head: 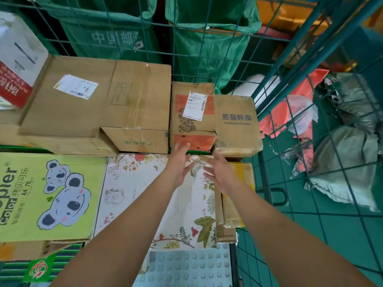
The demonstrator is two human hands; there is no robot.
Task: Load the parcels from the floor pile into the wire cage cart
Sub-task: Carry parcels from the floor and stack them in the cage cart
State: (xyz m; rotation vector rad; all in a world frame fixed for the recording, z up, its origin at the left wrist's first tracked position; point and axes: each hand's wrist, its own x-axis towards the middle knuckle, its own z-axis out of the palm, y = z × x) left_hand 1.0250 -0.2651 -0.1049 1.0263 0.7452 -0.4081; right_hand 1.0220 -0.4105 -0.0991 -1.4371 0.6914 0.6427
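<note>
Both my arms reach into the green wire cage cart (267,104), which is packed with parcels. My left hand (178,162) is open with spread fingers just in front of a small brown box with an orange panel and white label (191,112). My right hand (218,171) is open beside it, hovering over the far right corner of a white floral box (149,195). Neither hand holds anything. A brown box with blue characters (236,125) sits right of the labelled box. A large taped carton (97,100) fills the back left.
A yellow-green koala paper box (45,193) lies at the left, a yellow-taped parcel (238,195) at the right wall. Green mail sacks (207,44) hang behind the cage. Grey and red bags (344,166) lie on the green tiled floor outside to the right.
</note>
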